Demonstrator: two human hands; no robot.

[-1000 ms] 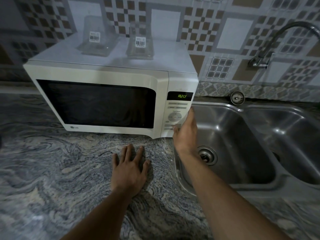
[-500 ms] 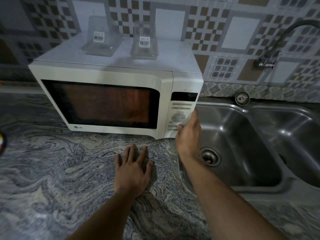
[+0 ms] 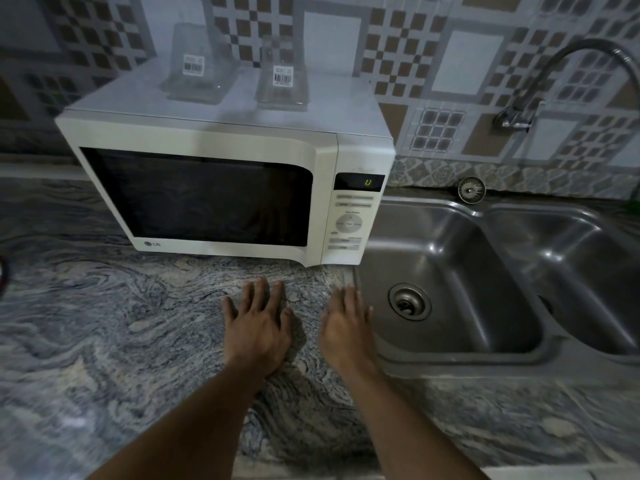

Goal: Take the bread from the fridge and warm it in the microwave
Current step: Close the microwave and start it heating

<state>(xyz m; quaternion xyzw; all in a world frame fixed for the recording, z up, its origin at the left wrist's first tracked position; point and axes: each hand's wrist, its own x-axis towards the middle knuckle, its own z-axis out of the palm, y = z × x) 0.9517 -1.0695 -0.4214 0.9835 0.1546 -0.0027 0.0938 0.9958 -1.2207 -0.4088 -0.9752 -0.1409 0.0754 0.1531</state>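
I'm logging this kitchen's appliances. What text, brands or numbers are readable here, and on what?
"LG": logo on the microwave door, lower left corner.
"0", or a similar single green digit: on the display.
Button labels on the control panel: too small and blurred to read.
Barcode stickers on the two clear containers atop the microwave: print too small to read.
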